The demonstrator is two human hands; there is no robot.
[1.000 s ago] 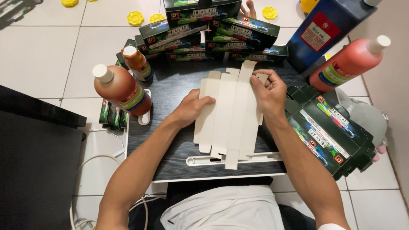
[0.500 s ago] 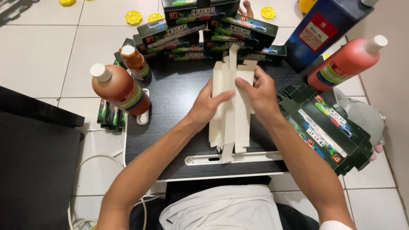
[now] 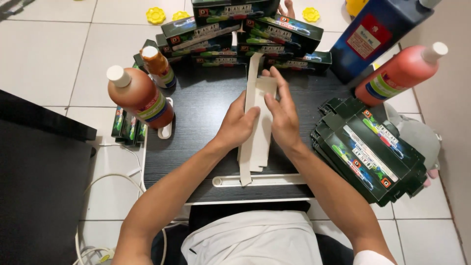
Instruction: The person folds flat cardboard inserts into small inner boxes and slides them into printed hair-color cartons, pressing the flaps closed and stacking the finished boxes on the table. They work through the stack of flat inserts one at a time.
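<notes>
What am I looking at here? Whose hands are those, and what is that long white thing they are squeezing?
This picture comes from a camera worn on a person's head, looking down, so you see what that person sees. The arms coming up from the bottom are that person's own. The left hand and the right hand press together on a folded piece of pale cardboard, which looks like a box that is still flat. It lies on a small black table. On the table's left stand a big orange-red bottle and a smaller orange bottle. At the back is a pile of dark green boxes. On the right is a stack of flat green boxes, a red bottle and a large blue bottle.
</notes>
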